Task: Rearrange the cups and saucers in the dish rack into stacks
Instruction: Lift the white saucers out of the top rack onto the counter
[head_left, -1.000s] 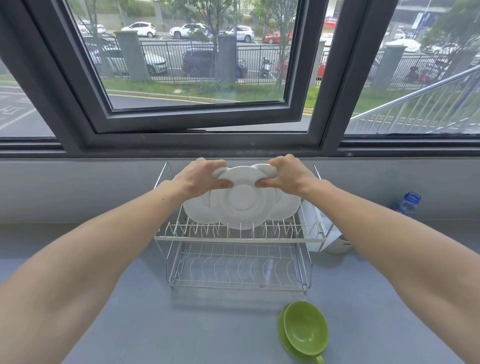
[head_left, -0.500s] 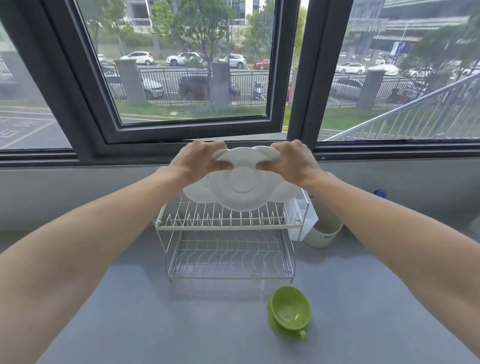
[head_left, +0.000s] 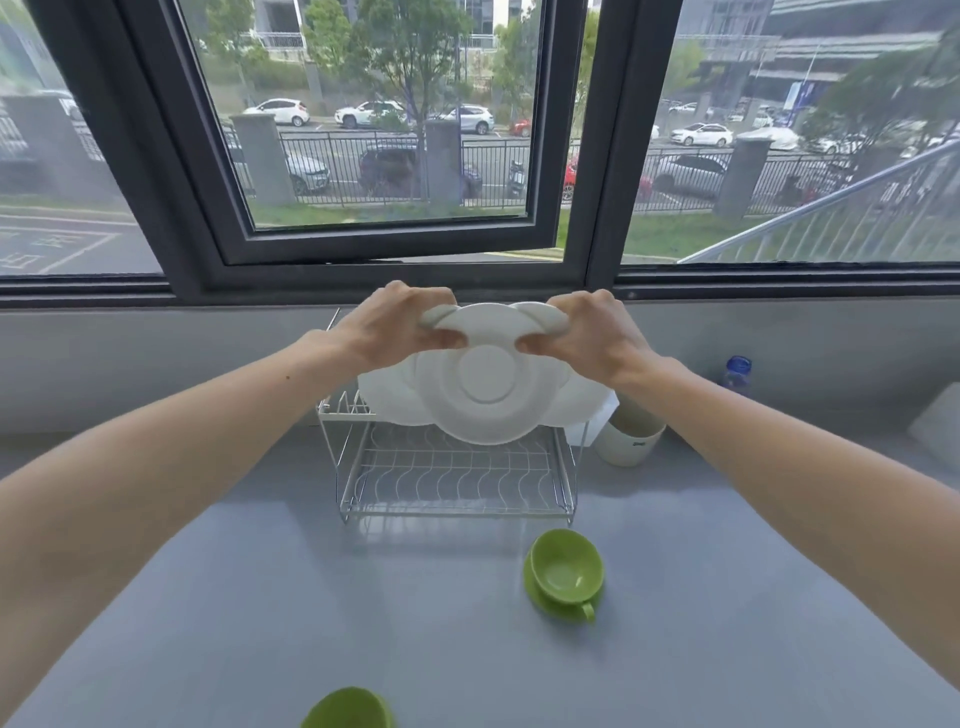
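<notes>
Several white saucers (head_left: 485, 392) are bunched together on edge, lifted above the top tier of the wire dish rack (head_left: 457, 488). My left hand (head_left: 400, 325) grips their upper left rims and my right hand (head_left: 587, 332) grips the upper right rims. The rack's lower tier holds nothing. A green cup on a green saucer (head_left: 564, 574) sits on the counter in front of the rack, to the right. Another green piece (head_left: 347, 709) shows at the bottom edge, cut off.
A white cylindrical holder (head_left: 631, 439) stands just right of the rack. A blue-capped bottle (head_left: 736, 371) is at the back right by the grey wall. The grey counter (head_left: 260, 597) stretches left and right. Dark window frames run above.
Both hands have lifted the bunch of white saucers up and off the rack's top tier toward me. The view has tilted, bringing a second green piece into sight at the bottom.
</notes>
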